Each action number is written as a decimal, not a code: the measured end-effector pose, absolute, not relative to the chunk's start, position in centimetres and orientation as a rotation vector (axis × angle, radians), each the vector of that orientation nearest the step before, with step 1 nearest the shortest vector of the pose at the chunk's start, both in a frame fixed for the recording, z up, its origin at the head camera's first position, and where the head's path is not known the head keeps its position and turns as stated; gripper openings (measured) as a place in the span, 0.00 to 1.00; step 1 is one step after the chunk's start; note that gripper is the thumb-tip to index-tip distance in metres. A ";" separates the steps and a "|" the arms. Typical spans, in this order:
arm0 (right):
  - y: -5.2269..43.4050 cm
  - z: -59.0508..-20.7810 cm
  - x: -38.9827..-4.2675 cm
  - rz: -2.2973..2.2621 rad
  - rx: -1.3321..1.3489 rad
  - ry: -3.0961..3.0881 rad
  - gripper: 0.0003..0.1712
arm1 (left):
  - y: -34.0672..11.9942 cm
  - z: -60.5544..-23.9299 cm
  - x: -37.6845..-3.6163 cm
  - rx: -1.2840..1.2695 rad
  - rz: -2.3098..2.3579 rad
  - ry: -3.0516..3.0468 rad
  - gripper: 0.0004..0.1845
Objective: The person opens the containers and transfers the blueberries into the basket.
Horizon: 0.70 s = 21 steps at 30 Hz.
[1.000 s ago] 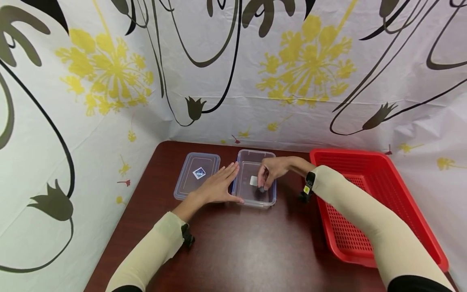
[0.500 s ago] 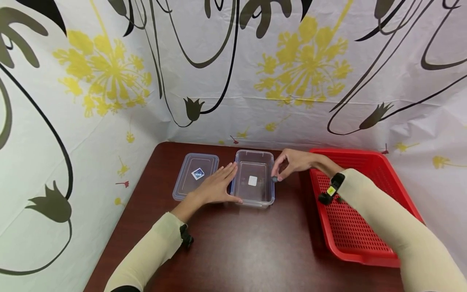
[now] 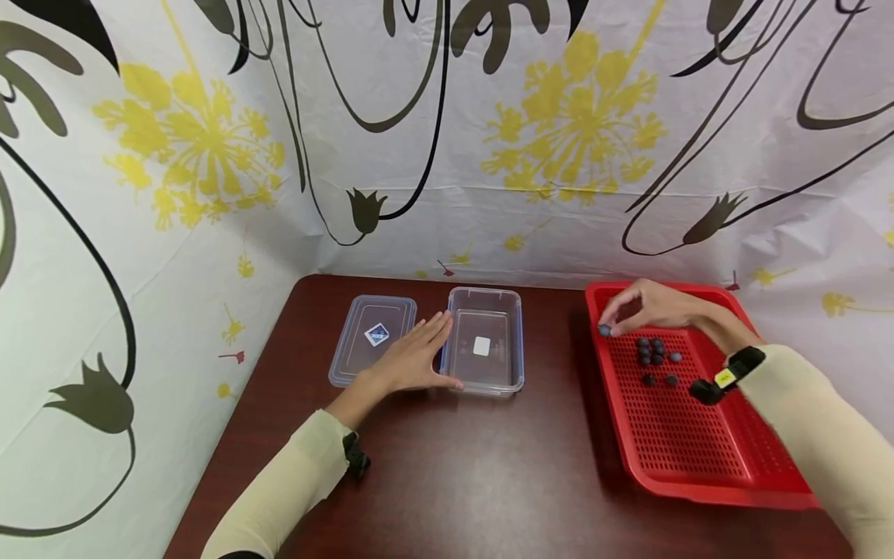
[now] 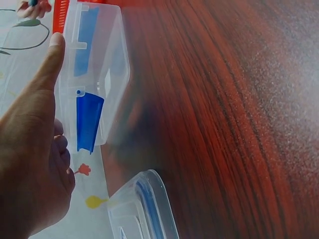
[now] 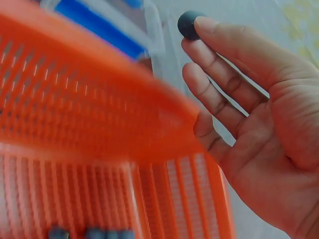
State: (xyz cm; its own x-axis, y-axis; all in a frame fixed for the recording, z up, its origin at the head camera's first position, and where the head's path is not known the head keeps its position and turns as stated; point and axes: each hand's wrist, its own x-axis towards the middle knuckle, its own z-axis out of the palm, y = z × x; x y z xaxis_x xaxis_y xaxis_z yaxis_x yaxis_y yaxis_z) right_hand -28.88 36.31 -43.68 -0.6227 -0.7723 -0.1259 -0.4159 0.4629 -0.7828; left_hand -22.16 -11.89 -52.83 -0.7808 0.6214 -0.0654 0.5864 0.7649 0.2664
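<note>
My right hand (image 3: 646, 305) pinches a dark blueberry (image 5: 188, 25) between thumb and fingertips, at the left rim of the red plastic basket (image 3: 632, 458). Several more blueberries (image 3: 656, 353) lie in a loose group on the basket's slotted floor. With fingers straight and thumb spread, my left hand (image 3: 412, 359) is at the left side of a clear rectangular container (image 3: 482, 310). That container has no lid on and shows a white square label on its bottom. Blue clips (image 4: 88, 119) hang along its sides in the left wrist view.
Left of the container, its clear lid (image 3: 366, 314) with a blue diamond sticker lies on the dark wooden table (image 3: 489, 466). A white patterned sheet (image 3: 419, 155) hangs behind the table and along its left side.
My right hand has moved right, out of the container and over to the red basket, carrying the blueberry. The blueberries in the basket have come into view. My left hand stays in place.
</note>
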 end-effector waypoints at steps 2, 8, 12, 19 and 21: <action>37.9 -44.1 -28.6 -1.015 -0.951 2.282 0.10 | -11.9 -52.9 -22.1 0.967 0.351 2.810 0.70; 41.3 -45.9 -27.9 -1.023 -0.737 2.421 0.10 | -11.9 -52.8 -22.0 0.959 0.364 2.811 0.69; 41.9 -47.9 -27.9 -1.034 -0.662 2.486 0.09 | -12.0 -52.7 -22.0 0.950 0.362 2.810 0.69; 41.6 -50.8 -27.9 -1.038 -0.621 2.594 0.08 | -11.9 -52.9 -22.2 0.950 0.368 2.812 0.70; 41.3 -51.3 -27.8 -1.014 -0.612 2.621 0.08 | -12.0 -52.9 -22.2 0.953 0.372 2.809 0.70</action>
